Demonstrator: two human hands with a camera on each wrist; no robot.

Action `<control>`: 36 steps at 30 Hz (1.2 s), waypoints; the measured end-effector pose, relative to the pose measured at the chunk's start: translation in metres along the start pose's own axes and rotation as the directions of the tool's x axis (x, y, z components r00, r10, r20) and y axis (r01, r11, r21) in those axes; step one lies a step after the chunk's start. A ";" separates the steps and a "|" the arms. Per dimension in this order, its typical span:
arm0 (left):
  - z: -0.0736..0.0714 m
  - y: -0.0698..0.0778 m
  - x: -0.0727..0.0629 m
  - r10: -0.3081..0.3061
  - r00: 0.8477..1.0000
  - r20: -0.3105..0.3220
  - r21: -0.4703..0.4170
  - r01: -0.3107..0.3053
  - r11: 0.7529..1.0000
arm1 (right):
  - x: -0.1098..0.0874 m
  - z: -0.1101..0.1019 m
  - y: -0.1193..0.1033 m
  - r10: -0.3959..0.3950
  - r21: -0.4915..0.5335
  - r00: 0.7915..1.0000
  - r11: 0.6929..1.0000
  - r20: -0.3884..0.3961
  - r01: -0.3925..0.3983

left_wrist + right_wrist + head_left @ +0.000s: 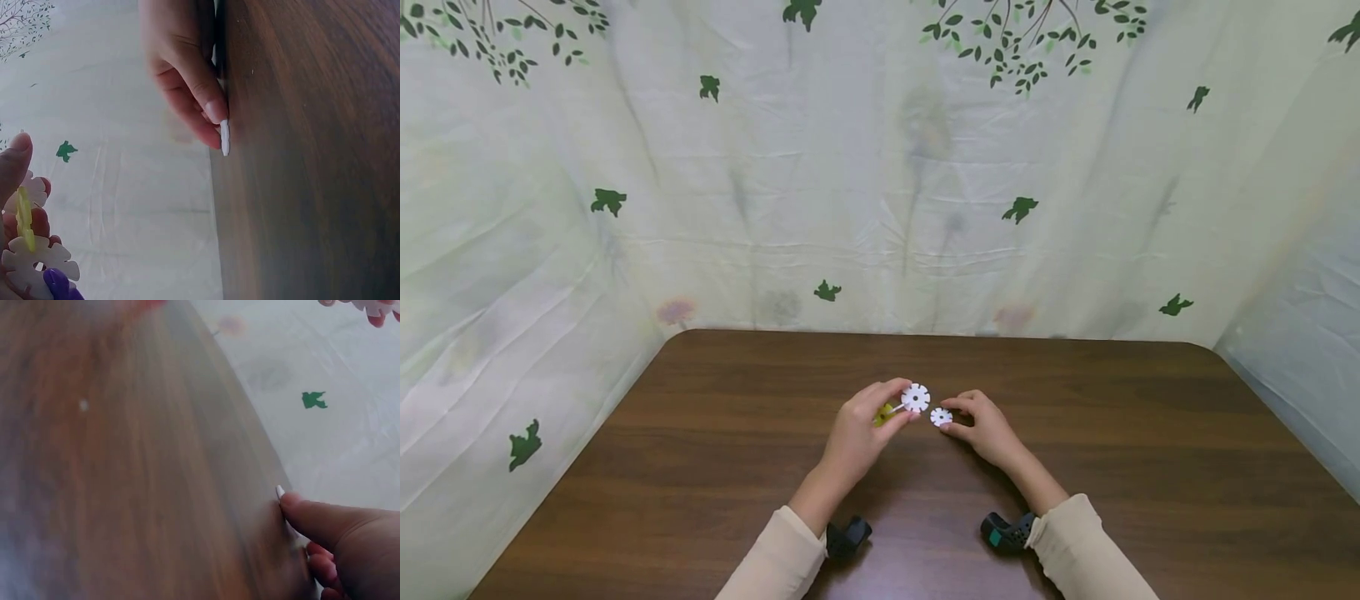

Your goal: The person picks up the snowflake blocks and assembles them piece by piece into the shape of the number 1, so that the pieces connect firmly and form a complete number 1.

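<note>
Over the table, my left hand [856, 427] grips a small chain of notched plastic discs. At its front end a white disc [915, 397] faces the camera, with a yellow disc [883, 413] behind it. The left wrist view shows another white disc [22, 261] and a purple disc [57, 284] in that chain, partly covered by fingers. Just to the right, my right hand [988, 429] pinches a single white notched disc [942, 417] at its edge between thumb and fingers. A small gap separates this disc from the chain.
A brown wooden table [737, 375] spreads under both hands. Behind it hangs a pale curtain [865, 167] with green leaf prints. Black devices sit at the left wrist [847, 537] and the right wrist [1007, 532], low over the tabletop.
</note>
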State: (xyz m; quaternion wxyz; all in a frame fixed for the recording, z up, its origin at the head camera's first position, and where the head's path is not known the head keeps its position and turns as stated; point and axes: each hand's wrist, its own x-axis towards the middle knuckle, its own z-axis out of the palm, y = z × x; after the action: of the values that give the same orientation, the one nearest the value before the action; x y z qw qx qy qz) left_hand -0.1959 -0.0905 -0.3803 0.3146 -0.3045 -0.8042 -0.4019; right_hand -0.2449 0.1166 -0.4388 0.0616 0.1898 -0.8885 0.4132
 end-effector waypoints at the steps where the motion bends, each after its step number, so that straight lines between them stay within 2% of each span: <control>1: 0.000 0.000 0.000 0.000 1.000 -0.001 0.000 0.000 1.000 | 0.000 0.001 -0.001 0.007 -0.009 1.000 1.000 -0.002 -0.007; 4: 0.000 -0.001 -0.001 0.001 1.000 -0.005 -0.002 -0.001 1.000 | 0.000 0.001 -0.003 0.026 -0.003 1.000 1.000 -0.010 -0.027; 12: 0.001 -0.001 -0.001 0.013 1.000 0.005 -0.007 -0.013 1.000 | 0.001 -0.010 -0.008 0.046 0.206 0.999 0.978 -0.020 -0.041; 17: 0.003 -0.003 -0.002 0.011 0.999 0.030 -0.004 -0.011 1.000 | 0.002 -0.022 -0.014 0.044 0.324 0.997 0.946 -0.059 -0.022; 23: 0.006 -0.002 -0.003 0.011 0.998 0.056 -0.017 -0.010 1.000 | -0.001 -0.031 -0.030 0.027 0.433 0.997 0.901 -0.069 0.006; 30: 0.009 -0.001 -0.004 0.015 0.997 0.073 -0.002 -0.015 1.000 | -0.014 -0.041 -0.050 -0.037 0.456 0.994 0.887 -0.099 0.078; 36: 0.009 -0.001 -0.004 0.031 0.996 0.083 0.015 -0.033 0.999 | -0.020 -0.047 -0.052 -0.101 0.491 0.990 0.860 -0.102 0.139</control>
State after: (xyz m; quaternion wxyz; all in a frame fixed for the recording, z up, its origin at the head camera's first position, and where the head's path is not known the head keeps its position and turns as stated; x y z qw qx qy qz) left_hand -0.1964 -0.0840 -0.3880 0.2901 -0.3311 -0.8148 -0.3773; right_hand -0.2086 0.1276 -0.3768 0.0687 0.2390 -0.7361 0.6295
